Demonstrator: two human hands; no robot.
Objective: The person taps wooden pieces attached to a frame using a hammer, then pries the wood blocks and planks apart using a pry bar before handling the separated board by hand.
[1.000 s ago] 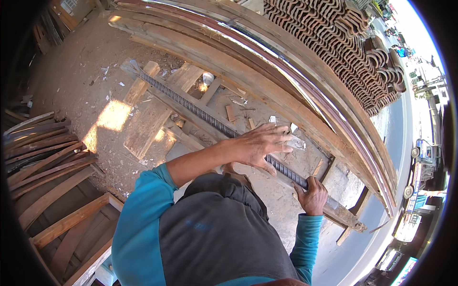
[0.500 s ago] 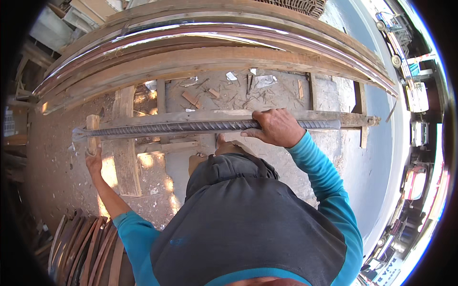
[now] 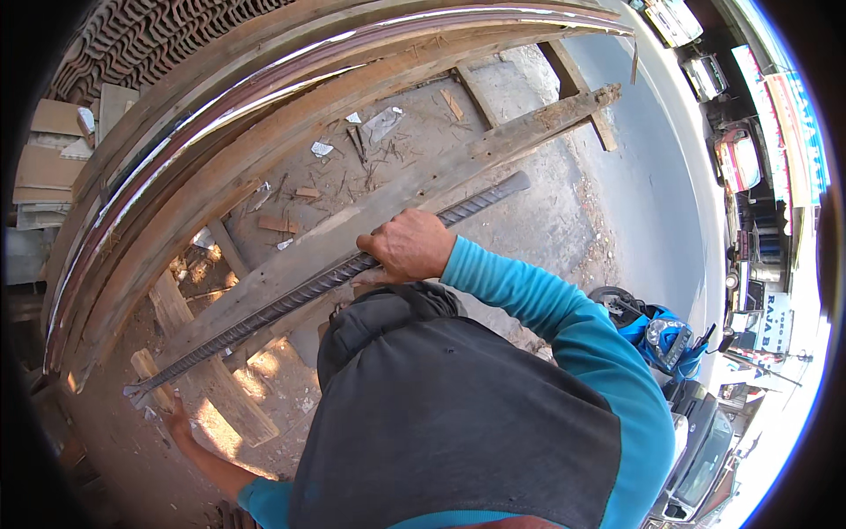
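A long ribbed steel pry bar (image 3: 291, 308) runs slantwise from lower left to upper right. My right hand (image 3: 411, 246) is closed round it past its middle, knuckles up. The bar's flattened far-left tip lies by a short wooden block (image 3: 146, 367), crossing over it. At the block's near end is my left hand (image 3: 178, 418), its fingers closed on the wood and partly hidden. Beneath and beside the bar lies a long weathered wooden beam (image 3: 398, 196), resting across shorter timbers.
Stacked long planks (image 3: 238, 150) curve along the far side. Roof tiles (image 3: 141, 40) are piled behind them. A wide board (image 3: 220, 397) lies under the beam. Wood scraps (image 3: 278, 224) and paper litter the ground. A blue motorbike (image 3: 661, 335) stands to the right, beside the road.
My view has turned, so the bar and beam now slant instead of lying level. Both hands keep their places on the bar and block. The motorbike has come into view.
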